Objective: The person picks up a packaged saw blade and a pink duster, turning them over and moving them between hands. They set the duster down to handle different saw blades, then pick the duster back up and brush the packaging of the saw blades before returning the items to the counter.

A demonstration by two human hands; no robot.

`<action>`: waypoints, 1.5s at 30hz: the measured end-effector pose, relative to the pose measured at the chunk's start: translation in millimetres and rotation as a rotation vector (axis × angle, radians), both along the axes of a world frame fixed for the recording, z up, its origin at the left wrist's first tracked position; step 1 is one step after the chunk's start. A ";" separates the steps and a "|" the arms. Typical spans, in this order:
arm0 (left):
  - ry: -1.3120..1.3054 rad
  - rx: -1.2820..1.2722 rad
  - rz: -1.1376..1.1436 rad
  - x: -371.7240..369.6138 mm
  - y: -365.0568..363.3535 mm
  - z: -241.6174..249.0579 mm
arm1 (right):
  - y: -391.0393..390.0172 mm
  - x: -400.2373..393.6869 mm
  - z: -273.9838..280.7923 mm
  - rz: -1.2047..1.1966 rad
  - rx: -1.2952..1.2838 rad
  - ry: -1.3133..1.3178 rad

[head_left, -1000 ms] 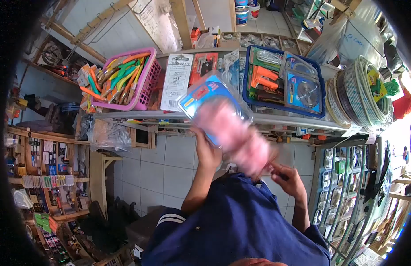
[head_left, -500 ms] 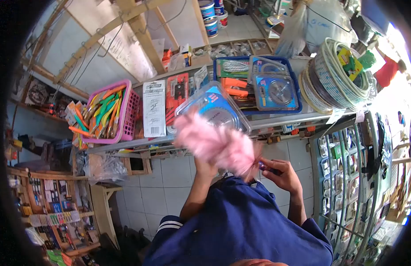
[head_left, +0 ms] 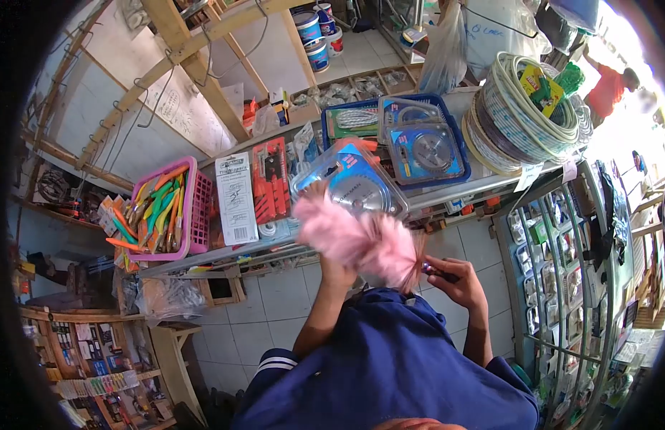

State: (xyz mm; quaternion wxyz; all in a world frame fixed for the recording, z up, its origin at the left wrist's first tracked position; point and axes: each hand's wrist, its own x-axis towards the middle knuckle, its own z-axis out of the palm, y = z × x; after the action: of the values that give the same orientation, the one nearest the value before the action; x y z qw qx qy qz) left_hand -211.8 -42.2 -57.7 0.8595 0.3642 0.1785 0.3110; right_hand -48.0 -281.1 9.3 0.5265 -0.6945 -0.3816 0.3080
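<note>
A pink fluffy duster (head_left: 361, 240) lies across the lower part of a clear-covered circular saw blade pack (head_left: 357, 188). My right hand (head_left: 458, 279) is closed around the duster's dark handle, below the shelf edge. My left hand (head_left: 337, 274) reaches up behind the duster at the pack's lower side. Its fingers are mostly hidden, but the pack is raised over the shelf edge and moves with this hand. Left of the pack are a red tool pack (head_left: 270, 179) and a white pack labelled as nippers (head_left: 236, 197).
A pink basket (head_left: 196, 215) of colourful-handled tools stands at left on the shelf. A blue tray (head_left: 458, 132) holds more blade packs. Coiled cable or hose (head_left: 529, 107) is stacked at right, above a rack of small goods (head_left: 554, 272). Another person (head_left: 608, 89) is far right.
The view has shifted, so the shelf goods sit further left. The saw blade pack has moved right relative to them, along with my left hand. The duster is less blurred and still over the pack.
</note>
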 end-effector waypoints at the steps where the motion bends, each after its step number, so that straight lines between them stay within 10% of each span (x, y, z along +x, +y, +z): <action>1: 0.086 0.298 -0.009 1.4 5.1 -11.3 | -0.9 -1.7 -6.5 -0.069 0.036 0.041; 4: -0.134 -0.225 0.122 22.1 -13.9 81.3 | 1.0 -6.3 -15.0 -0.153 0.050 0.116; 7: 0.030 0.062 -0.090 -10.5 12.0 2.4 | 6.3 -3.9 7.0 0.091 -0.032 0.027; 12: -0.149 -0.305 0.148 5.0 -1.7 51.3 | 22.5 -14.7 -7.9 -0.101 0.062 0.150; 14: 0.005 0.007 -0.032 -26.9 18.7 -25.9 | 25.3 -8.4 1.5 0.126 0.014 0.038; 22: -0.157 -0.340 0.031 -23.8 3.8 38.0 | 52.7 -8.3 -3.1 -0.318 0.196 0.285; 32: 0.257 0.295 0.175 -27.2 -17.2 6.8 | 82.6 -39.7 -8.8 0.006 0.330 0.712; 39: 0.348 0.590 0.174 -37.7 -6.8 -1.2 | 93.4 -58.4 -3.6 0.100 0.301 0.366; 45: -0.125 -0.062 -0.146 -55.0 -8.5 30.4 | 111.2 -83.6 18.4 0.178 0.288 0.283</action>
State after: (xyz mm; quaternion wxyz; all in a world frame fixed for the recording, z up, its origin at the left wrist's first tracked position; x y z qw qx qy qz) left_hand -266.8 -50.7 -27.2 0.9003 0.3292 0.1071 0.2638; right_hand -131.6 -169.9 27.7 0.6395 -0.5254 -0.4037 0.3900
